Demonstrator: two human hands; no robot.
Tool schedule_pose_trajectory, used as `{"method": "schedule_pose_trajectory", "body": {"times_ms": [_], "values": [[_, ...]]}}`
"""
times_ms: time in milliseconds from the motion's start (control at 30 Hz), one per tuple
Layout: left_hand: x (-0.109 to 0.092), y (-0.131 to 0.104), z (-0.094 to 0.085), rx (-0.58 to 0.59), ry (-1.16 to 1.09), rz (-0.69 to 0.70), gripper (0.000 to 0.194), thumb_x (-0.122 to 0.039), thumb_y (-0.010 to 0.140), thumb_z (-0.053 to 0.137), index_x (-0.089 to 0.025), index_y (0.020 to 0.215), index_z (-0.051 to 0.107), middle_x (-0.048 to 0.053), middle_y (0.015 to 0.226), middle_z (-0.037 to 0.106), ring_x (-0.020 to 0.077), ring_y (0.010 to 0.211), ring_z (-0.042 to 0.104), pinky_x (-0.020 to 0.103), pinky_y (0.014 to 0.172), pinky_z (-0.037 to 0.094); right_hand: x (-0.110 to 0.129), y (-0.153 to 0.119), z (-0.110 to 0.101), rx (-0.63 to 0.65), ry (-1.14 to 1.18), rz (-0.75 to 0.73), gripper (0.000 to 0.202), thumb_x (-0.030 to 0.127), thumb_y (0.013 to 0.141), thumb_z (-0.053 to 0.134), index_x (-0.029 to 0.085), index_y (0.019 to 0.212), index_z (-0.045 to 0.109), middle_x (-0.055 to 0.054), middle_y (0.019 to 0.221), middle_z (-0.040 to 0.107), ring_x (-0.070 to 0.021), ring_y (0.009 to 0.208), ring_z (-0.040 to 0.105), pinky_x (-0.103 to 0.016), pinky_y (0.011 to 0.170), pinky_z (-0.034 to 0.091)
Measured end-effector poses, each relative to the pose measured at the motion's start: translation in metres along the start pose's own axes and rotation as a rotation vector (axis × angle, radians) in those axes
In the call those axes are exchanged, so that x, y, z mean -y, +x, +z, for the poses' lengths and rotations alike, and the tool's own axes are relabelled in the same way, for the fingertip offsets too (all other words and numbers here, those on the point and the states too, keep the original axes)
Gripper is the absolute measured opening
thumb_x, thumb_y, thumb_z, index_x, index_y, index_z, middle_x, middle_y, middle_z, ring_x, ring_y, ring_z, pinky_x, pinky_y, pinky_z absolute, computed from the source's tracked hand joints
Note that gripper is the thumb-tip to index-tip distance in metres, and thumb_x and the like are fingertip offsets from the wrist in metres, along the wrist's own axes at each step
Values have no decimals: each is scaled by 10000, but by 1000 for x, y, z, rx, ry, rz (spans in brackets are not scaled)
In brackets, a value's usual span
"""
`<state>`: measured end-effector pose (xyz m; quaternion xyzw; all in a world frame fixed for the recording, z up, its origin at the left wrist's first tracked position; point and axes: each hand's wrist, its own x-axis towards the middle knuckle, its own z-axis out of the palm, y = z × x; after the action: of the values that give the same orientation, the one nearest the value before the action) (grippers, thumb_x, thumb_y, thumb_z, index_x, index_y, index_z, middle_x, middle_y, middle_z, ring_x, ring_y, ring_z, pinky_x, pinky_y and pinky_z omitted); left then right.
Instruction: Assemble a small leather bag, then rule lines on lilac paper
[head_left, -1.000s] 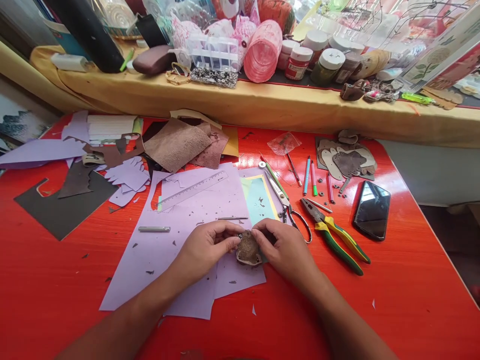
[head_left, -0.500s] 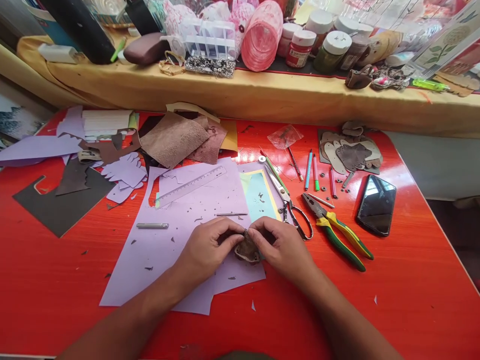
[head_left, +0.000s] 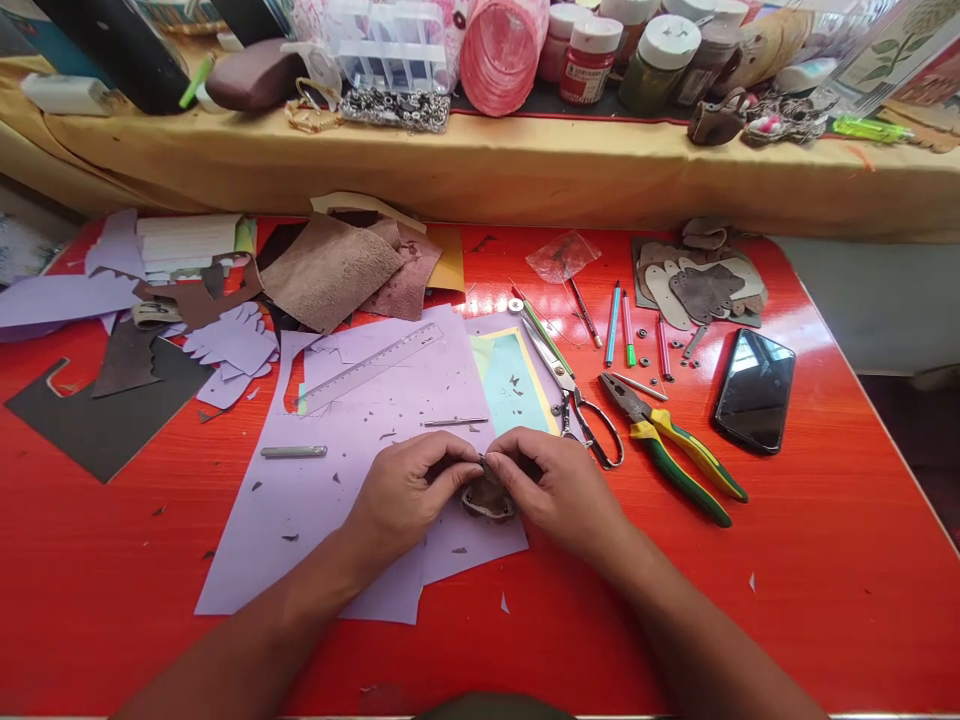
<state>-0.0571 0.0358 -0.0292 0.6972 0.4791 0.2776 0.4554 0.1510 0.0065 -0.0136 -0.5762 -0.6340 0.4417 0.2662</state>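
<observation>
A small brown leather piece (head_left: 489, 497), curled up like a little pouch, hangs between my two hands over the purple paper (head_left: 375, 380). My left hand (head_left: 411, 482) pinches its top edge from the left with thumb and forefinger. From the right, my right hand (head_left: 553, 488) pinches the same top edge, fingertips almost meeting the left ones. What exactly lies between the fingertips is too small to make out. Behind the hands lie a thin metal tool (head_left: 456, 422) and scissors (head_left: 577, 395). A grey metal cutter-like stick (head_left: 294, 452) rests on the paper at left.
Pliers (head_left: 675, 450) and a phone (head_left: 754, 390) lie to the right, with pens (head_left: 613, 322) behind. Leather cutouts (head_left: 705, 285) are stacked at back right. A clear ruler (head_left: 371, 368), leather sheets (head_left: 330, 265) and paper scraps (head_left: 232, 340) lie left. Paint jars (head_left: 589, 65) stand on the shelf.
The view has tilted down and shifted slightly, so the shelf sits higher in the picture. Both hands keep their pinch on the leather piece, with only slight finger movement.
</observation>
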Motion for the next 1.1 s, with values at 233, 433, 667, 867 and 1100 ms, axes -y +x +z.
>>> {"method": "schedule_pose_trajectory", "body": {"times_ms": [233, 433, 667, 867, 1100], "values": [[0, 0, 1, 8, 14, 13, 87, -251, 928, 702, -261, 894, 781, -35, 828, 802, 155, 739, 728, 231, 732, 570, -5, 0, 2, 15, -5, -36, 188, 248, 1042, 595, 235, 931, 747, -11, 866, 787, -185, 798, 706, -269, 730, 493], [1, 0, 3, -3, 41, 33, 79, -260, 935, 699, -263, 898, 769, -35, 818, 792, 154, 721, 716, 234, 726, 566, -7, 1, 2, 26, -13, -49, 191, 254, 1045, 588, 243, 924, 736, -11, 873, 791, -190, 804, 708, -271, 734, 487], [4, -1, 3, -28, 25, 60, 60, -270, 941, 718, -260, 942, 778, -16, 883, 804, 169, 790, 735, 251, 774, 583, -4, 0, 2, 1, 56, -12, 179, 272, 1036, 595, 247, 917, 726, -6, 848, 791, -193, 788, 713, -276, 722, 499], [5, -3, 2, -57, 0, 68, 36, -259, 935, 749, -251, 960, 773, -1, 912, 797, 178, 834, 737, 264, 801, 586, -2, 0, 2, -23, 116, -9, 174, 268, 1028, 602, 235, 897, 711, -3, 836, 787, -179, 761, 704, -269, 707, 497], [4, -1, 1, -48, 5, 86, 60, -254, 955, 723, -251, 980, 777, 20, 960, 802, 198, 894, 744, 294, 847, 593, -2, 0, 3, -50, 149, 0, 171, 292, 1018, 606, 231, 904, 718, -3, 803, 780, -176, 729, 697, -274, 692, 508]]}}
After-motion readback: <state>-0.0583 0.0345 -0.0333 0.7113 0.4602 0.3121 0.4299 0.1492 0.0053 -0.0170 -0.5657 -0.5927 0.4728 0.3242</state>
